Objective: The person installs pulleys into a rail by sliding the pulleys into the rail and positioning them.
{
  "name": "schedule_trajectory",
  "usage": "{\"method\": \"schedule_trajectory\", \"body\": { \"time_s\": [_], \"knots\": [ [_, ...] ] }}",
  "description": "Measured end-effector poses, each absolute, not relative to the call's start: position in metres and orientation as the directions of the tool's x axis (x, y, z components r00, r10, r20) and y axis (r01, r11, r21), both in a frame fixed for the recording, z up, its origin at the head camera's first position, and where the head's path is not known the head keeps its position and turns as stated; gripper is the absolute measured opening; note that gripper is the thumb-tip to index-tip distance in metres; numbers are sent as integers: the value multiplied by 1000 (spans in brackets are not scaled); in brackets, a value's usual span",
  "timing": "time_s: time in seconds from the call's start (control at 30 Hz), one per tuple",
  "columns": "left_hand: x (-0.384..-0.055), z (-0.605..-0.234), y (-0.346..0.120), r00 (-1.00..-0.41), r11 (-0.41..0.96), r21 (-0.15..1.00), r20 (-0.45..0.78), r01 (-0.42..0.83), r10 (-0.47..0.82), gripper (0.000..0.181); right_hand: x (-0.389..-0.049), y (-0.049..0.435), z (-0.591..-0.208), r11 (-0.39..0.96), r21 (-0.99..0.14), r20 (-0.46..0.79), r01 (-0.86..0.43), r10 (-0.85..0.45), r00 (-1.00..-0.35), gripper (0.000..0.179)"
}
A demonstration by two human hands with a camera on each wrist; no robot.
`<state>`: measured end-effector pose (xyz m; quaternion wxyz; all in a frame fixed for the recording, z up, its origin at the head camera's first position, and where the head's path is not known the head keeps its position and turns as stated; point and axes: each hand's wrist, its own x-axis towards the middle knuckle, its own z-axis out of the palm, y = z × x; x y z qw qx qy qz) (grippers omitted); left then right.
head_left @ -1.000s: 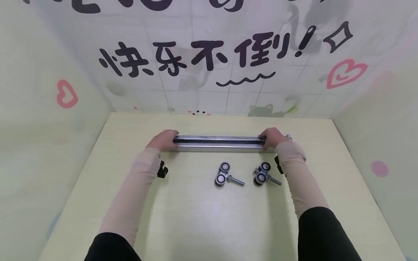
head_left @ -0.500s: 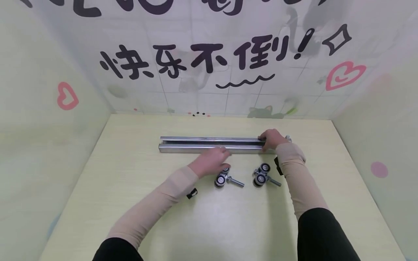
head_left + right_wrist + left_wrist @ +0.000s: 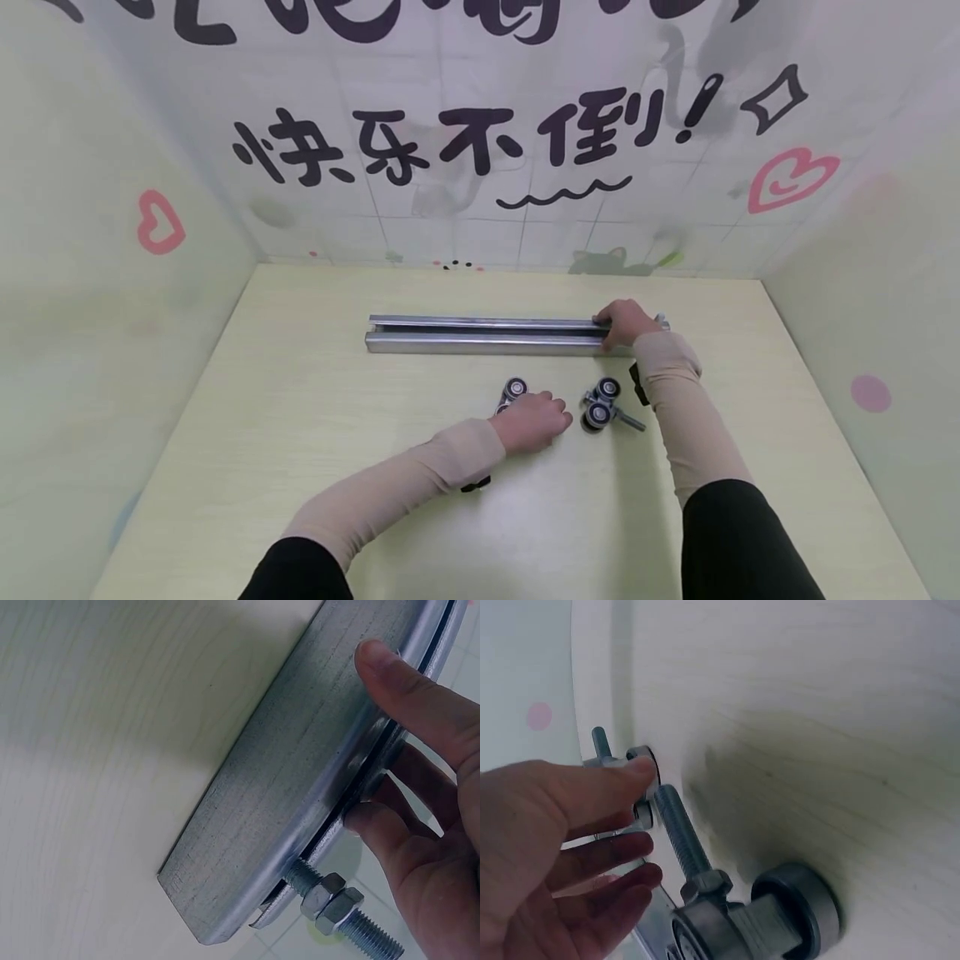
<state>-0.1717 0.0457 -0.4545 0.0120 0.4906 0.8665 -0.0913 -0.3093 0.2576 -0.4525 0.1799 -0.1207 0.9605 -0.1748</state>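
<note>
A metal C-shaped rail (image 3: 480, 343) lies across the table, slot facing up. My right hand (image 3: 628, 323) grips it near its right end, thumb on the near wall and fingers at the far edge in the right wrist view. A threaded bolt with nuts (image 3: 330, 904) sticks out of the slot there. My left hand (image 3: 532, 422) is over a roller trolley (image 3: 515, 387), partly hiding it. In the left wrist view its thumb and fingers are spread apart beside the trolley's threaded bolt (image 3: 684, 832). A second roller trolley (image 3: 602, 406) lies just to the right.
The pale wooden table (image 3: 300, 467) is bounded by a printed back wall (image 3: 450, 225) with dark lettering and by side walls. The second trolley's bolt points toward the right forearm.
My left hand has let go of the rail's left end and moved right and nearer, to the left trolley. The right hand has stayed on the rail.
</note>
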Motion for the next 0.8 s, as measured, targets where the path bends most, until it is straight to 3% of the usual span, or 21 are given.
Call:
{"method": "schedule_trajectory", "body": {
  "time_s": [0.23,0.47,0.8],
  "knots": [
    [-178,-487,57,-539,517,-161,-143,840,830,19,-310,259,-455,907,-382,-284,-177,-297,-912,61],
    [-167,-464,56,-569,550,-150,-163,821,806,20,-308,259,-456,910,-375,-274,-176,-290,-917,60],
    [-164,-470,58,-601,576,-189,-118,795,791,20,-305,257,-457,909,-380,-262,-171,-284,-922,60]
  ]
}}
